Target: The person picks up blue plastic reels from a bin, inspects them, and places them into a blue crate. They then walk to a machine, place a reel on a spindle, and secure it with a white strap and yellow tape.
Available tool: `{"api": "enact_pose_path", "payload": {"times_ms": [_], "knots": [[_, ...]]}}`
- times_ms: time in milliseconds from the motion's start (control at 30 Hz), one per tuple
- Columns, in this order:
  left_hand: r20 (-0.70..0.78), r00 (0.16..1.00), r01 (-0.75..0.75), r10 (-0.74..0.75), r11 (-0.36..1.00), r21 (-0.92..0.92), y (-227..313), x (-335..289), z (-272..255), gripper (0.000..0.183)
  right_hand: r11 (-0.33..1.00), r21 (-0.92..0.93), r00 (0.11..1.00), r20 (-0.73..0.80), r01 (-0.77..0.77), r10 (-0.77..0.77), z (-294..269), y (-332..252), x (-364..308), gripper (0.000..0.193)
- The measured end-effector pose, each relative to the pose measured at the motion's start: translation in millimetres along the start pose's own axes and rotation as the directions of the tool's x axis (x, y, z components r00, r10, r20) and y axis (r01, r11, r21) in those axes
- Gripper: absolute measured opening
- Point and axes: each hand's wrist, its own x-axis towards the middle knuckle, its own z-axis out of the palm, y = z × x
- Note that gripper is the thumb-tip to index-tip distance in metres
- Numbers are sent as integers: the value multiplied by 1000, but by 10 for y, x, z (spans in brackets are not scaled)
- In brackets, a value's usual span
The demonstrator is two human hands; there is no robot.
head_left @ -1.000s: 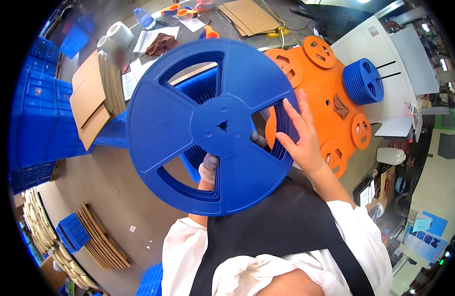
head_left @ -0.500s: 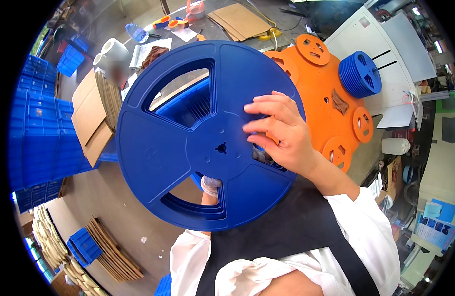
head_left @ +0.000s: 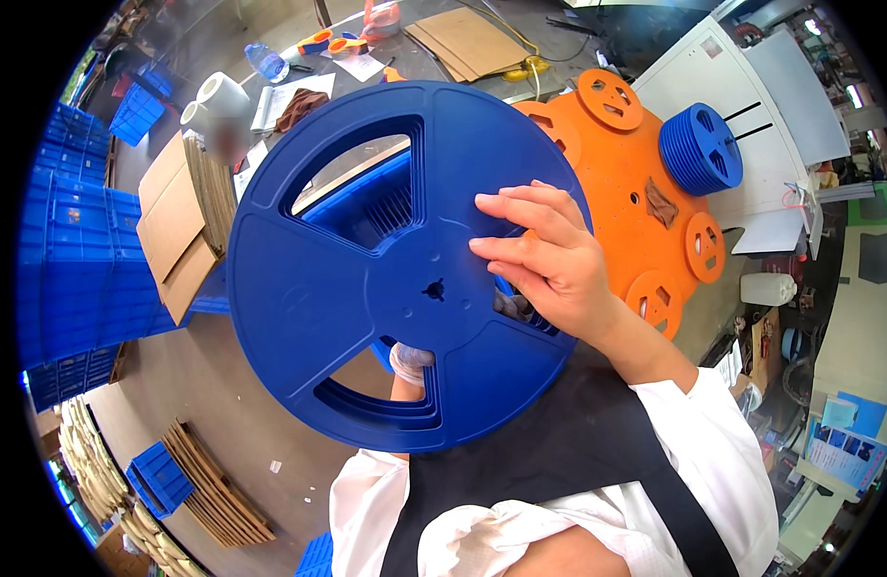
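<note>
A stack of blue plastic reels [head_left: 309, 279] fills the middle of the view, its round face with cut-out windows tilted up at me. My left hand [head_left: 411, 363], in a pale glove, supports the stack from beneath; part of it shows through the lower window, and gloved fingers show through the right window. The rest of that hand is hidden. Over the right side of the top reel is my bare right hand [head_left: 544, 255], its fingers apart and slightly bent. It holds nothing; whether the fingertips touch the reel I cannot tell.
An orange round table [head_left: 612, 231] with smaller orange discs stands at right, beside more stacked blue reels [head_left: 696, 149]. Blue crates [head_left: 88, 260] are piled at left near cardboard sheets [head_left: 179, 216]. Behind is a workbench with a bottle [head_left: 266, 62] and white rolls [head_left: 222, 96].
The fingers of my right hand have shifted slightly over the reel, two of them drawing closer together. The reel stack and my left hand stay nearly in place.
</note>
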Motion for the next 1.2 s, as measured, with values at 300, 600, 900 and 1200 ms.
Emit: {"api": "enact_pose_path", "payload": {"times_ms": [300, 600, 900, 1200], "knots": [[-9, 1000, 1, -1, 1000, -8, -39, -18, 6, 78, 999, 38, 999, 39, -36, 34, -21, 31, -57, 21], [-30, 1000, -10, 9, 999, -34, -55, -112, 44, 79, 996, 39, 908, 409, 86, -94, -33, -95, -133, 48], [14, 1000, -4, 4, 1000, -31, -80, -100, 46, 79, 945, 80, 670, 686, 318, -284, 351, -404, -115, 88], [-17, 1000, 23, -24, 998, -57, -108, -202, 107, 79, 927, -34, 724, 635, 372, -268, 395, -168, 28, 93]]}}
